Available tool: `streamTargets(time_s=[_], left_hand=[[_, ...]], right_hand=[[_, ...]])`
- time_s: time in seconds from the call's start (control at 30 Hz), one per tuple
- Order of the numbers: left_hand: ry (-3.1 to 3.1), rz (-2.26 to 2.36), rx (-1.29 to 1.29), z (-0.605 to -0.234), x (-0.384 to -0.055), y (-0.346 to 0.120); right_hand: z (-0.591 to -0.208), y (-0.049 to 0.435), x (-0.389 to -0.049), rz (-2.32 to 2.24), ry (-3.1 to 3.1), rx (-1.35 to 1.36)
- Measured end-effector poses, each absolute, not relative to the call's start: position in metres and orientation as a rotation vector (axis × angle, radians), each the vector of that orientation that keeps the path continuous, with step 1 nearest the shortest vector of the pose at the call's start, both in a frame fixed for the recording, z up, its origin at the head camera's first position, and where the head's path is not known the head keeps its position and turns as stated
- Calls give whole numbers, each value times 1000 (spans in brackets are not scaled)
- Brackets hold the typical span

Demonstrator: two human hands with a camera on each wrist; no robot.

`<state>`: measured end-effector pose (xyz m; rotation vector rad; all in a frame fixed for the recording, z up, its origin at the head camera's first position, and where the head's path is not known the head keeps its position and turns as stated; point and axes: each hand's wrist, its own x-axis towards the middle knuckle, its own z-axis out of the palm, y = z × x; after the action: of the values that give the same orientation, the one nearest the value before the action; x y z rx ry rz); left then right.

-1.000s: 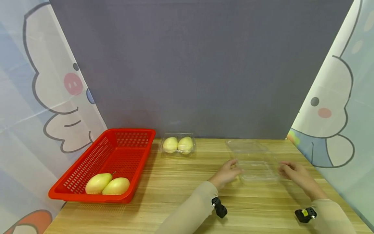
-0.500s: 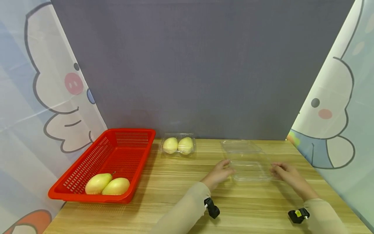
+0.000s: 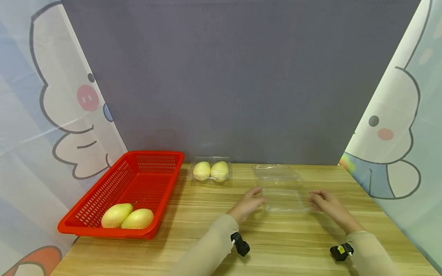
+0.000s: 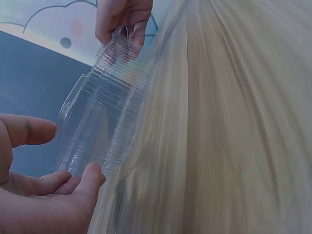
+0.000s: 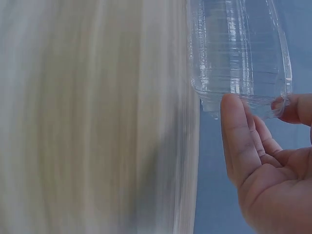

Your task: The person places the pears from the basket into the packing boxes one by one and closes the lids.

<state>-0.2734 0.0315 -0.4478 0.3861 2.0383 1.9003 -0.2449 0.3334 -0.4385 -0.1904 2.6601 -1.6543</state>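
A clear plastic clamshell box (image 3: 284,200) stands with its lid (image 3: 276,171) folded back, held between my two hands. At its left end my left hand (image 3: 246,206) has its thumb at the rim and its fingertips against the wall. My right hand (image 3: 330,209) pinches the opposite end; in the right wrist view the thumb (image 5: 292,108) is on the rim and the fingers (image 5: 239,136) lie along the end wall. Nothing lies inside the box. In the left wrist view the box (image 4: 100,117) hangs close over the wooden surface.
A red plastic basket (image 3: 165,195) stands at the left with two yellow-green pears (image 3: 117,215) in its near end. At the back, a lidded clear box (image 3: 210,158) holds two more pears (image 3: 219,171). A grey panel (image 3: 221,84) rises behind the wooden table (image 3: 193,222).
Both hands have moved steadily left, and the clear clamshell box has travelled left with them. The basket, its pears and the lidded box of pears have stayed put.
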Motion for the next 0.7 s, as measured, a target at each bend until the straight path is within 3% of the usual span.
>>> streamTargets(time_s=[0.7], left_hand=[[2020,1993,307,-449,-280,-13]], right_hand=[[-437,287,-259,-1685,2575,-232]])
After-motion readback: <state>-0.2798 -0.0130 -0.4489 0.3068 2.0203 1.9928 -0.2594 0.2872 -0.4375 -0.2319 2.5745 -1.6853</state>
